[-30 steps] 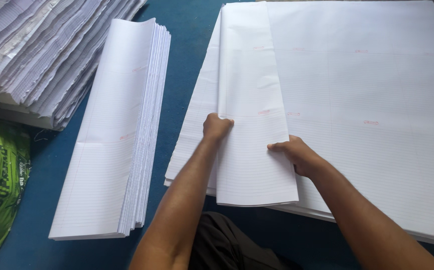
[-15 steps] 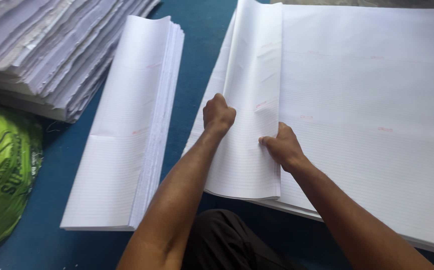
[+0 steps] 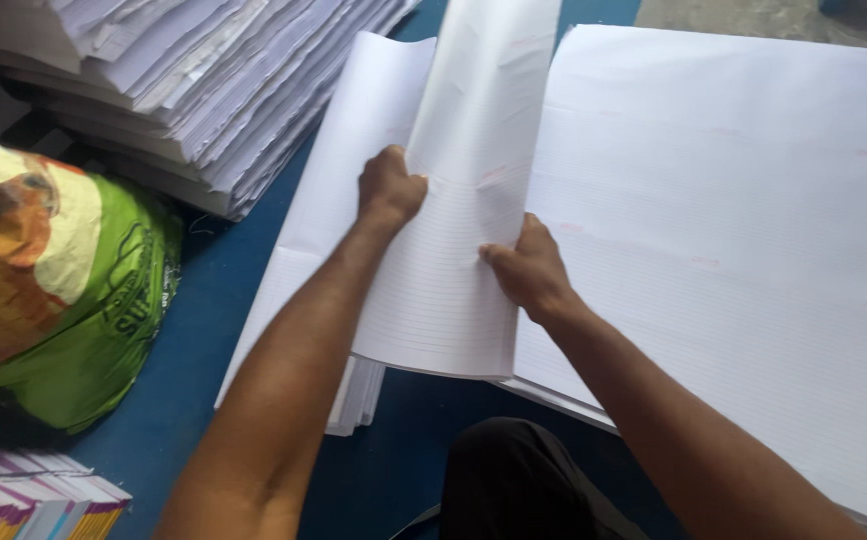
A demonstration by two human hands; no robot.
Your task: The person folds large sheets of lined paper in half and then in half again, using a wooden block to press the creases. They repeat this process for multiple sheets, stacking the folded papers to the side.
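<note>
A folded sheet of white ruled paper [image 3: 463,230] is lifted between both my hands, hanging over the gap between two stacks. My left hand [image 3: 389,188] grips its left edge. My right hand [image 3: 525,268] grips its right edge lower down. Below the left side lies a stack of folded ruled sheets [image 3: 328,220]. To the right spreads a large flat pile of unfolded ruled paper [image 3: 733,230].
A tall, uneven heap of white paper [image 3: 203,80] fills the top left. A green and orange sack [image 3: 53,290] lies at the left. Coloured booklet spines [image 3: 23,500] show at the bottom left. All rests on a blue surface [image 3: 203,330]; my dark-clothed knee [image 3: 513,480] is below.
Both hands have lifted the folded sheet off the large pile and carried it leftward over the folded stack. The view has shifted, bringing the sack and heap closer.
</note>
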